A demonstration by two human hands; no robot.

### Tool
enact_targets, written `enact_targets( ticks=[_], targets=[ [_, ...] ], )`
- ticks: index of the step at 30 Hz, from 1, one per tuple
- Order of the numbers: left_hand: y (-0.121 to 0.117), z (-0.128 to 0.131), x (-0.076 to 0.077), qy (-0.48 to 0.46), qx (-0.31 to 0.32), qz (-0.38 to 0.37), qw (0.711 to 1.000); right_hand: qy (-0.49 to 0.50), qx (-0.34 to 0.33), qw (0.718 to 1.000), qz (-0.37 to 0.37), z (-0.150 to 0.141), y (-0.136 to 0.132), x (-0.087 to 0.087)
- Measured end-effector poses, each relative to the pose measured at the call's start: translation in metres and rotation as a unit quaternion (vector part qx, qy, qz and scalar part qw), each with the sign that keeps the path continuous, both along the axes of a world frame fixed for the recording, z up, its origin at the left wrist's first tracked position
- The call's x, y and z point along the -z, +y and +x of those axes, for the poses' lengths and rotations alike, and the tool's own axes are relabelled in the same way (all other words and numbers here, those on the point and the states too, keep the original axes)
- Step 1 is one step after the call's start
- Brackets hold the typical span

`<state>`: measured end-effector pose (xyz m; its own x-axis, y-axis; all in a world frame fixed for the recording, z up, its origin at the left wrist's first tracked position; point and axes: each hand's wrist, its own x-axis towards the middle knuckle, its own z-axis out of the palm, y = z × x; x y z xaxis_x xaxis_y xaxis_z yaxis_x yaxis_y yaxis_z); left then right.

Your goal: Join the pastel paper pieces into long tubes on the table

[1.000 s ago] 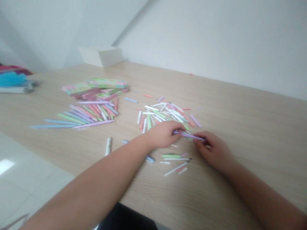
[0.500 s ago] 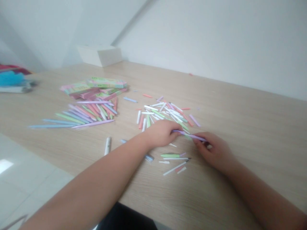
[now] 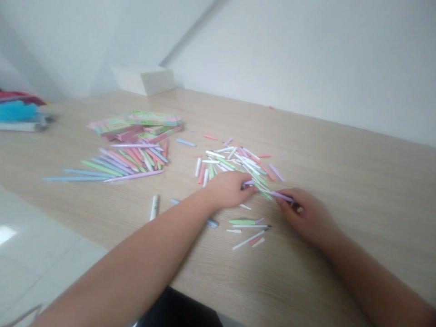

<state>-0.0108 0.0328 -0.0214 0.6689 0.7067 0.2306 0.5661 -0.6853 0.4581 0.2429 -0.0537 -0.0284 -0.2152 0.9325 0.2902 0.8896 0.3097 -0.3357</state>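
Observation:
My left hand (image 3: 229, 188) pinches one purple pen piece (image 3: 248, 183). In the fingers of my right hand (image 3: 304, 213) is another purple pen piece (image 3: 282, 196), its far end hidden by the hand. A gap now lies between the two pieces, with a thin white length in it that may be a refill. Behind my hands spreads a pile of white, green, orange and purple pen parts (image 3: 235, 156). Closer to me lie a green pen barrel (image 3: 242, 222), white refills (image 3: 250, 226) with dark tips and small white pieces.
Assembled-looking pastel pens (image 3: 129, 161) lie bunched at the left, below several pink and green boxes (image 3: 153, 119). A white marker-like tube (image 3: 154, 207) lies near the left table edge. At the back stands a white box (image 3: 143, 81); a blue item (image 3: 17, 111) is far left.
The purple pen, in one line between my hands earlier, is now parted into two pieces, one in each hand. The hands themselves have hardly moved.

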Motion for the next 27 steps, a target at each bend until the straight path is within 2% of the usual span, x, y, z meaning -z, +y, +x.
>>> enact_targets(
  ticks=[8, 14, 17, 22, 27],
  targets=[
    [0.005, 0.001, 0.007, -0.024, 0.072, 0.023, 0.997, -0.013, -0.024, 0.999, -0.027, -0.001, 0.003, 0.007],
    [-0.002, 0.007, 0.008, -0.032, 0.117, -0.008, 0.993, -0.037, -0.09, 0.995, -0.036, -0.011, 0.002, 0.009],
    [-0.007, 0.009, 0.006, -0.037, 0.138, -0.022, 0.99, -0.057, -0.095, 0.993, -0.045, -0.016, 0.0, 0.008],
    [-0.007, 0.006, 0.003, -0.02, 0.106, 0.009, 0.994, -0.032, -0.051, 0.998, -0.019, -0.013, 0.001, 0.01],
    [-0.003, 0.004, 0.004, 0.002, 0.096, 0.022, 0.995, -0.02, -0.052, 0.998, -0.01, -0.01, 0.002, 0.01]
  ],
)
